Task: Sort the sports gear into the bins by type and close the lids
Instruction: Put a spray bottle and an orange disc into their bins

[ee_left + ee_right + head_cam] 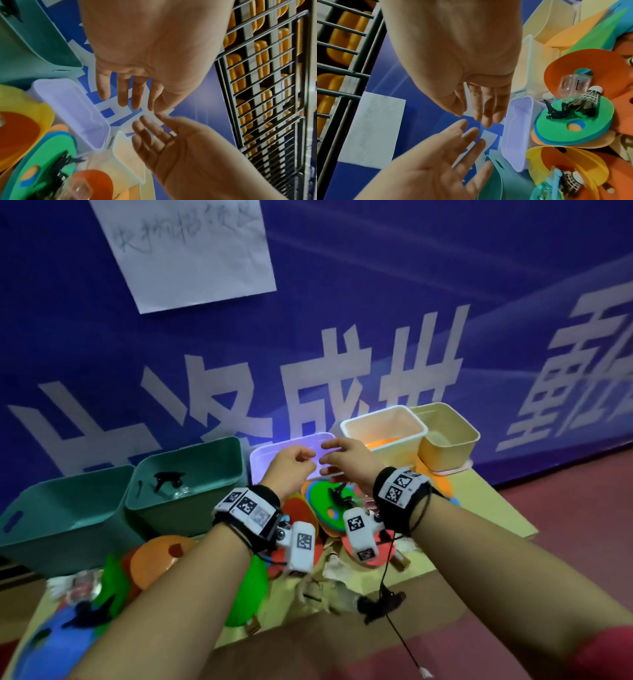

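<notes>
**Both hands hovering empty over the lilac bin**

I am looking down at my left hand point(289, 465) and right hand point(346, 462), raised side by side above the lilac bin point(265, 462) at the back edge of the table point(496, 508). Both are holding nothing: the fingers are hanging loose and slightly spread, the fingertips of the two hands nearly meeting, as both wrist views are showing.

Along the back edge the bins are standing in a row, all without lids on: two green bins point(185, 470) toward the left corner, the nearer one holding a black clip-like piece, then the lilac one, then a cream bin point(383, 428) with something orange inside, then a yellow bin point(448, 436) at the right corner.

The gear is lying loose in the middle of the table: a stack of flat foam discs point(570, 129), green on top, carrying a black clip, a clear small bottle and a black shuttlecock point(589, 98). More orange, green and blue discs are spreading toward the front left corner.

On the blue wall behind, large white Chinese characters are running across; I am reading "成" among them. A white sheet point(191, 251) with handwriting is taped above, too faint to read.
</notes>
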A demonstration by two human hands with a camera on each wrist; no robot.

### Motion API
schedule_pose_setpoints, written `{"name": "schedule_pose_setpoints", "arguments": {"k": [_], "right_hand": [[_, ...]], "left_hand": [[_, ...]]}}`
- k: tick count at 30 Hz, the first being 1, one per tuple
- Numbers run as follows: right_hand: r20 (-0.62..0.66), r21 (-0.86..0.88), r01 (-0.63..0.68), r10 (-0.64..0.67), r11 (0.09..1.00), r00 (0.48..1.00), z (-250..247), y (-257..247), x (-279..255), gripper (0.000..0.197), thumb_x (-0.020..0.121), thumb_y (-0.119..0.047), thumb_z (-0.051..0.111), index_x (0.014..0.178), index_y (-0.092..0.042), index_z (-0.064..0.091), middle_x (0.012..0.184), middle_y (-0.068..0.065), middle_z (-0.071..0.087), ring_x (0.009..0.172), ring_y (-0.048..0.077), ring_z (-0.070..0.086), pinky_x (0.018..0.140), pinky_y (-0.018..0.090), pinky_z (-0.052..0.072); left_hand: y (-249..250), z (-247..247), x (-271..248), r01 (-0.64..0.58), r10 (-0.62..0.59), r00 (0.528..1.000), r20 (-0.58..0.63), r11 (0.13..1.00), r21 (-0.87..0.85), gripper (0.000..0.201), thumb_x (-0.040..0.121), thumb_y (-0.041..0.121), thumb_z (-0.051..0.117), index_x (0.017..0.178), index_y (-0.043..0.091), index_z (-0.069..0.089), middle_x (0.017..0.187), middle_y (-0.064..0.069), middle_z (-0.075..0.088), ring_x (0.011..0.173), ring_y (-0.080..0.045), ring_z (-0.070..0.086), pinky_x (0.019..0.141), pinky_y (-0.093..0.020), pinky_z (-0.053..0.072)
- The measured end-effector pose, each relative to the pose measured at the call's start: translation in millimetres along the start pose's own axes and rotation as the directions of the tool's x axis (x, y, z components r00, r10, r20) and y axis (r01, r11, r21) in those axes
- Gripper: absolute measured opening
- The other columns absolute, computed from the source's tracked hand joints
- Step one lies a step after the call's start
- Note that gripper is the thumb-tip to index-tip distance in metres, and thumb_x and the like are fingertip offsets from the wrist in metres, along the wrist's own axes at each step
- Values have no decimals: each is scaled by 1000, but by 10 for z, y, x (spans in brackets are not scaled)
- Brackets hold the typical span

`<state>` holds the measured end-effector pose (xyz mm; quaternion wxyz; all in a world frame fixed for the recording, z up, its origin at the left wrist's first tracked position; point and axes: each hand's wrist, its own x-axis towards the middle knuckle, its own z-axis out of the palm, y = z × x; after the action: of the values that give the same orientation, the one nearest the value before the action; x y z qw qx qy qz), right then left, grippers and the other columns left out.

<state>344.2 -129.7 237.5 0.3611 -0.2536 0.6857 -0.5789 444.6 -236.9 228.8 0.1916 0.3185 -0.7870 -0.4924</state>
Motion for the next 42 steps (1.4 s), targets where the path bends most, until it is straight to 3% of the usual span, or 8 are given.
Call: {"name": "schedule_pose_setpoints", "arguments": {"k": [4, 12, 25, 29, 33, 35, 38, 42], "right_hand": [[96, -27, -15, 18, 1000, 995, -133, 133, 96, 35, 89, -1, 56, 123, -8, 55, 94, 11, 63, 66, 18, 60, 60, 27, 48], [184, -19, -84, 86, 996, 979, -16, 381, 168, 25, 89, -6, 61, 113, -12, 58, 96, 14, 64, 75, 24, 60, 65, 34, 50], [74, -22, -243, 244, 970, 967, -236, 1027, 94, 25, 89, -2, 61, 110, -13, 58, 89, 13, 64, 74, 24, 64, 58, 31, 53], [7, 12, -269, 268, 963, 963, -454, 1199, 38, 30, 89, -2, 59, 119, -8, 58, 97, 16, 65, 76, 25, 65, 65, 36, 52], [4, 61, -278, 278, 959, 961, -528, 1294, -55, 34, 90, -6, 60, 123, -10, 57, 100, 12, 67, 80, 25, 66, 73, 39, 53], [9, 103, -273, 273, 956, 962, -506, 1302, -105, 34, 90, -6, 60, 124, -10, 57, 99, 12, 66, 81, 26, 66, 76, 41, 53], [24, 137, -264, 263, 955, 964, -388, 1274, -158, 27, 90, -4, 60, 116, -11, 58, 96, 13, 66, 82, 28, 65, 80, 44, 53], [68, 157, -264, 256, 952, 964, -119, 1250, -201, 23, 89, -3, 60, 109, -14, 59, 93, 11, 67, 82, 27, 65, 79, 42, 53]], "left_hand": [[-147, 426, -79, 74, -74, 997, -27, 997, -19, 13, 90, 2, 61, 102, 6, 65, 94, -5, 65, 88, -14, 57, 71, -14, 44], [-554, 436, -167, 192, -196, 976, -90, 980, -52, 20, 85, -4, 58, 101, 2, 68, 97, -8, 69, 83, -15, 57, 78, -27, 45], [-1137, 836, -359, 287, -300, 930, 210, 954, 90, 20, 82, 6, 57, 83, 23, 67, 77, 4, 64, 71, -20, 58, 62, -29, 44], [-1236, 1141, -523, 285, -330, 847, 417, 944, 168, 13, 87, 7, 55, 95, 13, 64, 86, -5, 62, 74, -20, 57, 57, -25, 41], [-1497, 1484, -714, 379, -431, 699, 570, 900, 216, 19, 89, -5, 50, 89, 9, 62, 78, -10, 58, 58, -17, 55, 45, -19, 40], [-1718, 1644, -839, 310, -431, 658, 617, 902, 299, 18, 90, -2, 56, 99, 9, 67, 86, -7, 63, 64, -7, 59, 60, -20, 51], [-2055, 1825, -1151, 276, -480, 566, 670, 877, 394, 28, 89, 5, 63, 116, 9, 68, 116, -12, 67, 100, -23, 65, 92, -33, 53], [-2390, 1981, -1610, 202, -543, 408, 734, 838, 507, 30, 92, 7, 56, 120, 9, 66, 129, -10, 61, 121, -27, 56, 102, -33, 46]]}}
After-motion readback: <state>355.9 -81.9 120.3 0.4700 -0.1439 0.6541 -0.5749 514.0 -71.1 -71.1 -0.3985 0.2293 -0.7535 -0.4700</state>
